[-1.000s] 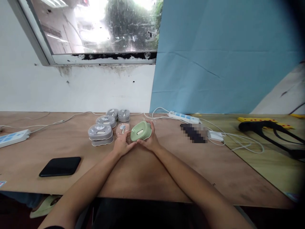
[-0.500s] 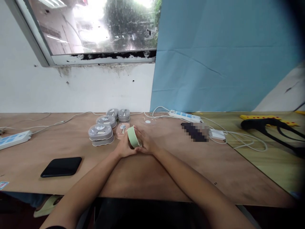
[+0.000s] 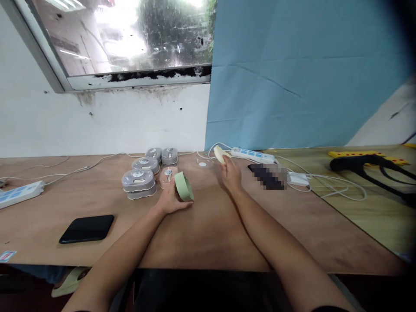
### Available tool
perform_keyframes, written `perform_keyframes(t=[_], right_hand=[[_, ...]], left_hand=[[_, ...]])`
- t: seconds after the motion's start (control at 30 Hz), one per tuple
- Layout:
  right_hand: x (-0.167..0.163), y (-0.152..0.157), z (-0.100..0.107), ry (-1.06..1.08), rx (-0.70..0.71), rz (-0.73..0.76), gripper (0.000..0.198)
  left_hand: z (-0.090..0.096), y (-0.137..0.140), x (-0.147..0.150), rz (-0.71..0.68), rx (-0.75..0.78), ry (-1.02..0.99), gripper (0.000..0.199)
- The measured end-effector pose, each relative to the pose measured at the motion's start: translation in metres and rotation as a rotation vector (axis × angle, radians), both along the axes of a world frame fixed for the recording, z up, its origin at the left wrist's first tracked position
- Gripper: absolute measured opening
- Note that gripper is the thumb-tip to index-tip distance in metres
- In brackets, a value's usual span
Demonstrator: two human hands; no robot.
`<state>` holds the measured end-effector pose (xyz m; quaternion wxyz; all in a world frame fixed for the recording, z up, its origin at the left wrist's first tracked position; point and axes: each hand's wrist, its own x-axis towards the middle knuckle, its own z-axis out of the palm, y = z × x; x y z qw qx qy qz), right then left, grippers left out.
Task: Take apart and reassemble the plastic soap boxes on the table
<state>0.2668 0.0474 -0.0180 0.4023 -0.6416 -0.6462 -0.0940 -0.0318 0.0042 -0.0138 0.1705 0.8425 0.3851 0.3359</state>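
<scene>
My left hand (image 3: pixel 168 201) is wrapped round a light green oval container (image 3: pixel 184 187), tilted on its side just above the table. Out to the right, my right hand (image 3: pixel 232 174) grips a flat cream-coloured piece (image 3: pixel 221 154), perhaps a lid or insert, by its near end. A clear plastic cover (image 3: pixel 202 164) with a white round label lies on the table between the hands. Just beyond my left hand is an orange-pink lidded box (image 3: pixel 168 173). Several grey boxes with clear lids, among them a stacked pair (image 3: pixel 138 182), stand to its left and behind it.
A black phone (image 3: pixel 87 229) lies at the left front. Power strips (image 3: pixel 252 154) sit at the back right and far left, with white cables trailing over the table. A pixelated dark object (image 3: pixel 268 177), a white adapter (image 3: pixel 298 179) and a black-handled object (image 3: pixel 360 169) are on the right.
My right hand has come away from the green container and moved right and back, carrying the cream piece. My left hand still holds the container in nearly the same place.
</scene>
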Motion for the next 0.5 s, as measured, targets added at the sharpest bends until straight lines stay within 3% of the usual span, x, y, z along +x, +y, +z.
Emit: perform_keyframes(t=[0.1, 0.2, 0.5], right_hand=[[0.029, 0.008, -0.009, 0.014, -0.149, -0.174, 0.045], [0.041, 0.013, -0.022, -0.041, -0.292, -0.249, 0.040], [0.028, 0.028, -0.029, -0.162, -0.435, -0.041, 0.045]], left_hand=[[0.001, -0.002, 0.003, -0.006, 0.015, -0.033, 0.108], [0.001, -0.002, 0.003, 0.007, -0.025, -0.028, 0.109], [0.001, -0.004, 0.004, 0.018, -0.036, -0.025, 0.111]])
